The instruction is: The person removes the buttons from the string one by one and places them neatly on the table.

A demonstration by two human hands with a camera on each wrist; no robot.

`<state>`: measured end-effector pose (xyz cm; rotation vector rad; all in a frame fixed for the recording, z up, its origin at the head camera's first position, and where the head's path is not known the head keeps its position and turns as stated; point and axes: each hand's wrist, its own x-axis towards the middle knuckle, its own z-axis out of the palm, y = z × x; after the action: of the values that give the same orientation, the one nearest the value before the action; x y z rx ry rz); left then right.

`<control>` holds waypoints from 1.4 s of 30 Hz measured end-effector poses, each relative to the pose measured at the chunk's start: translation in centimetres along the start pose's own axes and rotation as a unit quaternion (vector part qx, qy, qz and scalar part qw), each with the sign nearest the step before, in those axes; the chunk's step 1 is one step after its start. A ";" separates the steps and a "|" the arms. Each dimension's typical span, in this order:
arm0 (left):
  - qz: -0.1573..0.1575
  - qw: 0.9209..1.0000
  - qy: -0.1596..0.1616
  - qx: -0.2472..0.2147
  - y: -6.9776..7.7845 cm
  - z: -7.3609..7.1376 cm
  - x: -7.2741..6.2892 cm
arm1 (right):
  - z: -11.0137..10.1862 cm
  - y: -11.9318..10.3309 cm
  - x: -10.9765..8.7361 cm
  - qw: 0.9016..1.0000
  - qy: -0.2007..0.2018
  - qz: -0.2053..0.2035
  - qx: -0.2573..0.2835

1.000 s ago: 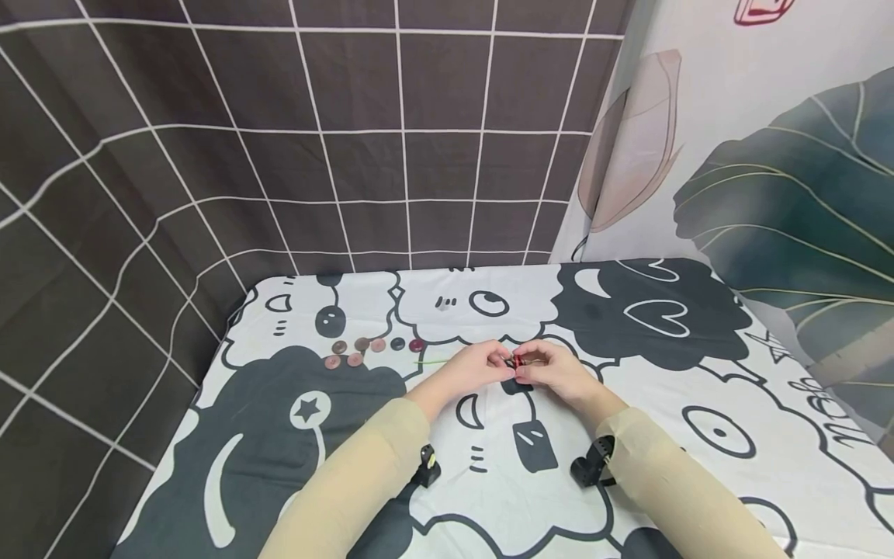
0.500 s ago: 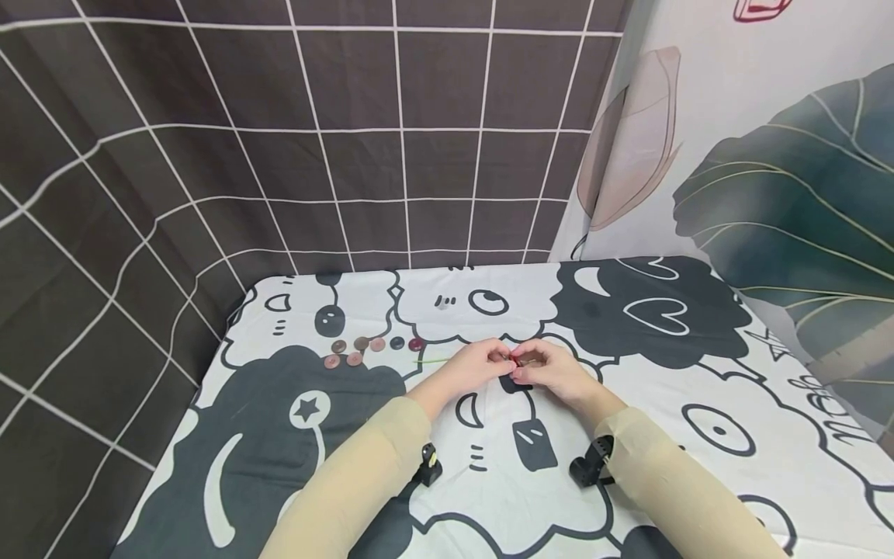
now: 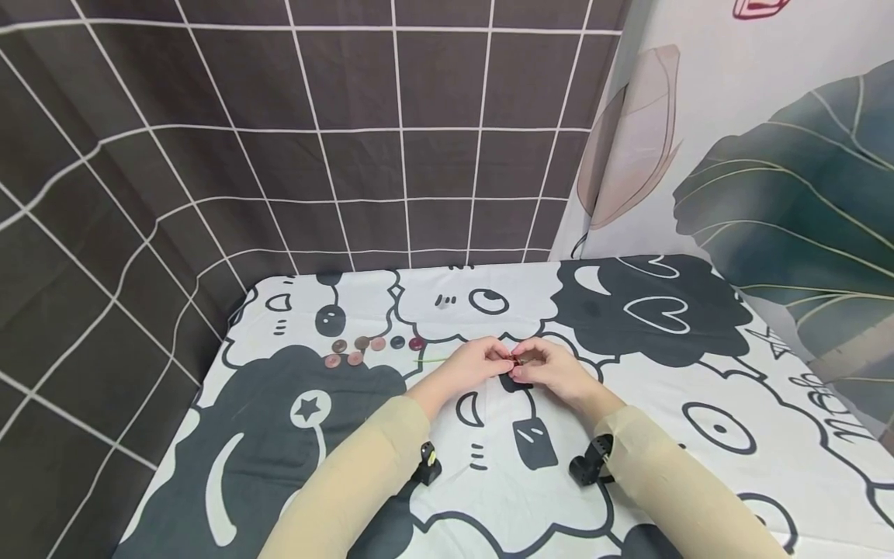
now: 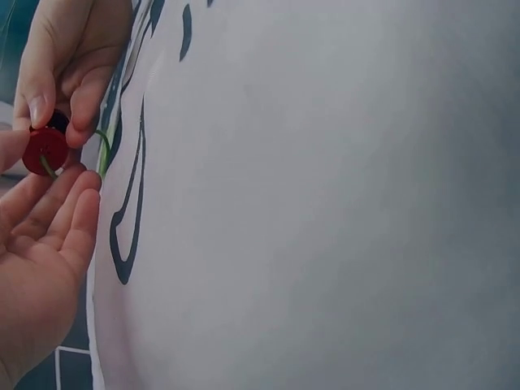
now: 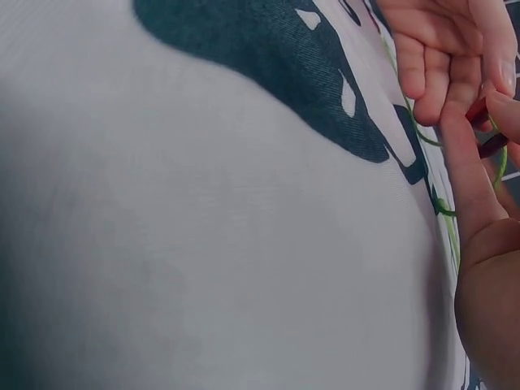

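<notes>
In the head view my left hand (image 3: 478, 363) and right hand (image 3: 552, 366) meet fingertip to fingertip above the patterned cloth. The left wrist view has my left fingers and thumb pinching a round red button (image 4: 45, 152), with a green cord (image 4: 49, 167) coming through its hole. Just behind it, my right thumb and fingers pinch a darker button (image 4: 58, 122). Seen from the right wrist, the dark button (image 5: 492, 146) lies between my right thumb and index finger, partly hidden. A loop of green cord (image 5: 501, 166) hangs there. Its free end (image 3: 431, 360) emerges left of my left hand.
Several loose buttons (image 3: 355, 359) in pinkish, brown, dark blue and dark red lie left of my hands on the black-and-white cloth (image 3: 447, 404). A dark gridded curtain (image 3: 356, 163) rises behind; a leaf-print curtain (image 3: 782, 202) stands at the right.
Both hands stay in almost the same place. The red button showed between the fingertips a second ago; in the head view it is now mostly covered as the fingers have drawn slightly closer.
</notes>
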<state>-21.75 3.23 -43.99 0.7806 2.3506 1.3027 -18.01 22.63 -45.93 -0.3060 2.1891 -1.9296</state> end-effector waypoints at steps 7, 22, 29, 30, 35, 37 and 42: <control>-0.021 0.999 0.009 -0.044 -0.1 0.0 -0.1 | 0.0 -0.2 0.0 1.000 0.005 -0.001 -0.002; -0.029 0.997 0.022 -0.071 -0.3 0.0 0.2 | 0.3 -0.2 0.2 1.000 0.005 -0.003 0.019; -0.027 0.997 0.015 -0.066 -0.2 0.1 0.2 | 0.2 -0.1 0.2 1.000 0.011 -0.011 0.019; -0.026 0.997 0.016 -0.064 -0.3 0.1 0.2 | 0.2 -0.1 0.2 1.000 0.012 -0.012 0.018; -0.028 0.996 0.021 -0.079 -0.4 0.2 0.3 | 0.3 -0.2 0.1 1.000 0.017 -0.013 0.011; -0.031 0.995 0.020 -0.091 -0.5 0.2 0.3 | 0.3 -0.3 0.1 1.000 0.018 -0.016 0.012; -0.042 0.990 0.016 -0.136 -0.4 0.2 0.2 | 0.3 -0.3 0.1 0.999 0.017 -0.033 0.013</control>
<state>-21.98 3.31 -44.41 0.5731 2.1404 1.5661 -18.01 22.32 -45.69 -0.3465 2.1993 -2.0109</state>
